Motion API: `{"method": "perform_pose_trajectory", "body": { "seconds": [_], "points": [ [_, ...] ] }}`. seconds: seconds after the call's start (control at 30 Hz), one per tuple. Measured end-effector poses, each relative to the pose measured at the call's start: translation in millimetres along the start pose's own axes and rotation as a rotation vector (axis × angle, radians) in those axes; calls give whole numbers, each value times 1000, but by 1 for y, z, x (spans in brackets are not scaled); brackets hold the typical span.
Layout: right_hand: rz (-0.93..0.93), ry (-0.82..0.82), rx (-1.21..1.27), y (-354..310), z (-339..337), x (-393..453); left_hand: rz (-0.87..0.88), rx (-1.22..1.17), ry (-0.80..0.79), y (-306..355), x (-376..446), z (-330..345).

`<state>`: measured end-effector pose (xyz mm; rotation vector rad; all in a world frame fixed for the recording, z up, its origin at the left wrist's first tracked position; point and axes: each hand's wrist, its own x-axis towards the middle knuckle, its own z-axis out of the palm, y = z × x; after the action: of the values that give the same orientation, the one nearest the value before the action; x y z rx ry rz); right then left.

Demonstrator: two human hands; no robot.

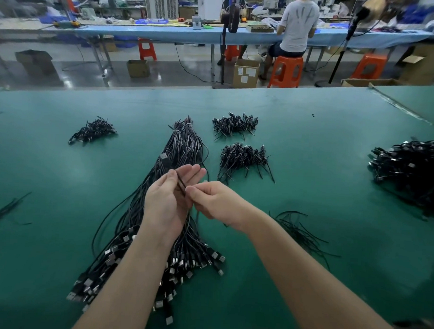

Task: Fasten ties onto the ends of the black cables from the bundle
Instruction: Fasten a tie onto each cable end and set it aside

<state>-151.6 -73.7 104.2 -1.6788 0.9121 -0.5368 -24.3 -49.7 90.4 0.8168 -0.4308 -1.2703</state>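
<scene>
Holding one black cable up over the bundle mid-worktop, my left hand pins it under the thumb, fingers straight, so its end stays exposed. My right hand pinches just beside that grip (presumably on a tie, too small to tell).

Dim overhead light glares softly off the green table; wide-angle edges bend and blur.
</scene>
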Motion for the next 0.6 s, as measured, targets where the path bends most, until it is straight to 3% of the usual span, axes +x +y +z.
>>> {"method": "perform_pose_trajectory", "body": {
  "seconds": [0.4,0.5,0.6],
  "points": [
    [-83,-27,-122,-10,5,1,59,-61,30,22,-2,4],
    [-14,-113,-106,-12,2,-1,95,-53,-27,33,-2,2],
    [13,-279,96,-14,-11,-3,98,41,-174,46,-11,0]
  ]
}}
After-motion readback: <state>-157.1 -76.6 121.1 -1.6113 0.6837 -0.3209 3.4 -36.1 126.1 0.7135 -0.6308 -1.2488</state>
